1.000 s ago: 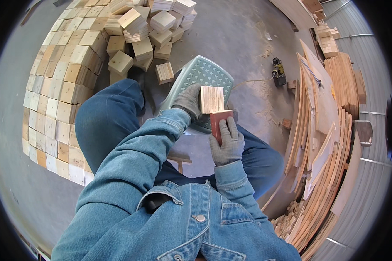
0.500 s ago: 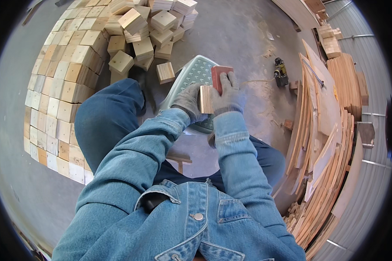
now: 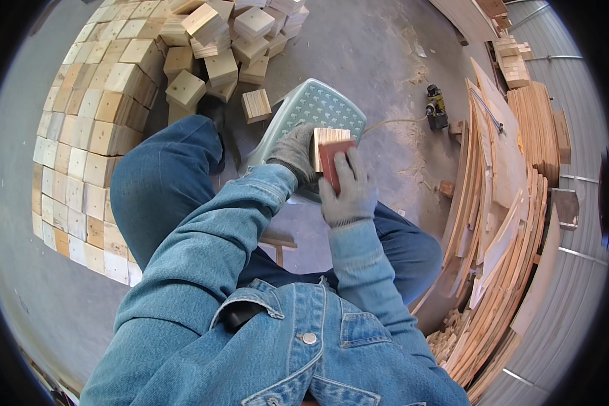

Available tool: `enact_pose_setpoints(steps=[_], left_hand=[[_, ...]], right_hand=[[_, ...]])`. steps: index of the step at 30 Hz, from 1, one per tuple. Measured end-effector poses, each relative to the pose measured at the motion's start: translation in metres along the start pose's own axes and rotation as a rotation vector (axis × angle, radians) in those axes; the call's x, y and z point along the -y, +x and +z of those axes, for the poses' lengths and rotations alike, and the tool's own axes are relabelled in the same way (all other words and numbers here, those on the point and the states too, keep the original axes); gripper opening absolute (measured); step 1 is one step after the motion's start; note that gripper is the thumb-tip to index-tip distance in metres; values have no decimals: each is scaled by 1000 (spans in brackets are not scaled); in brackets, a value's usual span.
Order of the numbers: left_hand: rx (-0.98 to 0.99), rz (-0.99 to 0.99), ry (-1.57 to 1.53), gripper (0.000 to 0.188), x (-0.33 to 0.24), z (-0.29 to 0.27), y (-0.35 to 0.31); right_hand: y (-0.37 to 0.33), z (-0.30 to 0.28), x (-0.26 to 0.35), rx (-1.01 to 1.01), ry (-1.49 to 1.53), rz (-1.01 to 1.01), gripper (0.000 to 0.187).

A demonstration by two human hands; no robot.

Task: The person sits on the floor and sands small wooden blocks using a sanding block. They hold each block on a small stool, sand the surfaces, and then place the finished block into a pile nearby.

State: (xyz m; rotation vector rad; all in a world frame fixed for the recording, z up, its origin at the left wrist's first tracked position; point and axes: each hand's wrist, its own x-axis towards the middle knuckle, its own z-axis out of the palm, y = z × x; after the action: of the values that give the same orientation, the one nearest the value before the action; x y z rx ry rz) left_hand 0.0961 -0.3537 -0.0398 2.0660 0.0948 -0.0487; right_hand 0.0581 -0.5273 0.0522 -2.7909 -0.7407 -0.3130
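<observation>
My left hand [image 3: 295,150], in a grey work glove, grips a wooden block [image 3: 325,139] by its left side. The block is held over a pale green plastic stool [image 3: 307,101] with a patterned top. My right hand [image 3: 350,186], gloved as well, is closed around a reddish-brown sanding block [image 3: 333,162]. That sanding block lies against the near right part of the wooden block and covers some of it. The left fingertips are partly hidden behind the wood.
Stacked wooden blocks [image 3: 81,142] form a wide pile on the left. Loose blocks [image 3: 223,68] lie heaped beyond my left knee, with a single block [image 3: 256,106] beside the stool. A power tool [image 3: 436,108] with a cord rests on the floor. Plywood sheets [image 3: 501,155] lean at the right.
My right hand has drawn the sanding block toward me, from beyond the wooden block's far right corner onto its near part. The left hand keeps its hold almost in place.
</observation>
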Motion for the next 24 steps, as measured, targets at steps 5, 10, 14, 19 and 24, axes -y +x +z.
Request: enact_pose_setpoints(steps=[5,10,14,19,24], left_hand=[[-41,-23,36,84,-19,-9,-8],[-71,46,-78,84,3,3,0],[11,8,-57,76,-3,-2,1],[-25,52,-22,73,0,1,1],[-8,-25,12,81,-4,-1,0]], right_hand=[[80,20,5,69,-49,148,62],[51,16,5,58,-2,85,67],[-26,-6,7,23,2,-18,68],[-55,-15,7,22,-4,-35,67],[18,8,10,8,-13,-7,65]])
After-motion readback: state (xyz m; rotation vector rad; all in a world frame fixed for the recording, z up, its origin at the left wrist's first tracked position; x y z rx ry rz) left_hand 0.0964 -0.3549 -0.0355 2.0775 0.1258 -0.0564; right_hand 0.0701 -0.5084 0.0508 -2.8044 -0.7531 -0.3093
